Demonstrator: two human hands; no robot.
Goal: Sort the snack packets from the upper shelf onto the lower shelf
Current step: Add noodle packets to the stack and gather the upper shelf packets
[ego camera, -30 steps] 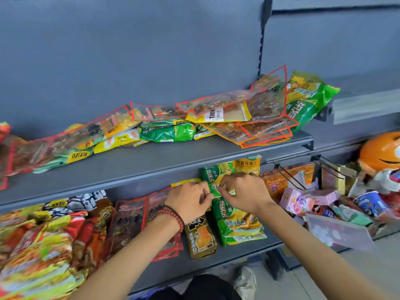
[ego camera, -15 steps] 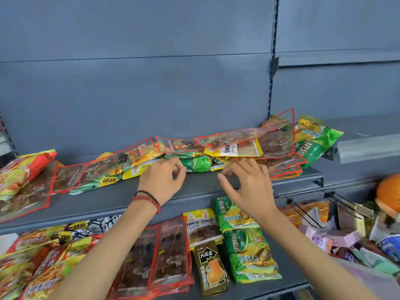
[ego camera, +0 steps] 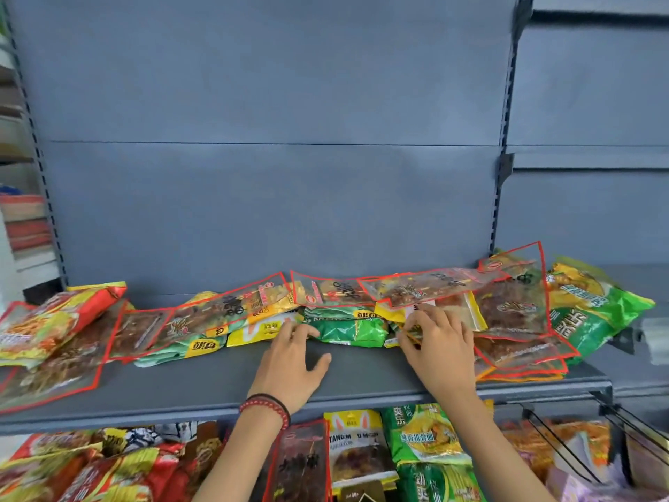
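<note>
The left hand [ego camera: 289, 360], a bead bracelet [ego camera: 264, 405] at its wrist, lies flat and spread on the upper shelf [ego camera: 202, 385]. Its fingertips touch the near-left corner of the green packet [ego camera: 353, 330] and hold nothing. The right hand [ego camera: 441, 347], just right of the green packet, has its fingers bent onto the front edge of a labelled yellow packet [ego camera: 470, 315]; whether they have closed on it cannot be told. Left of the green packet lies a flat yellow packet [ego camera: 259, 329]. Behind and above it, clear red-edged packets [ego camera: 416, 288] overlap in a loose row. A large green-and-yellow bag [ego camera: 593, 313] lies well to its right and a red-and-yellow bag [ego camera: 47, 320] well to its left. Below it, sorted packets [ego camera: 353, 454] stand on the lower level. Assessment: these pouches are light, thin and floppy, with slick film. They are likely to slide over one another when one is drawn out. The sealed front edge or a corner is the soundest hold, pinched between thumb and fingers, with the other hand steadying the pile.
</note>
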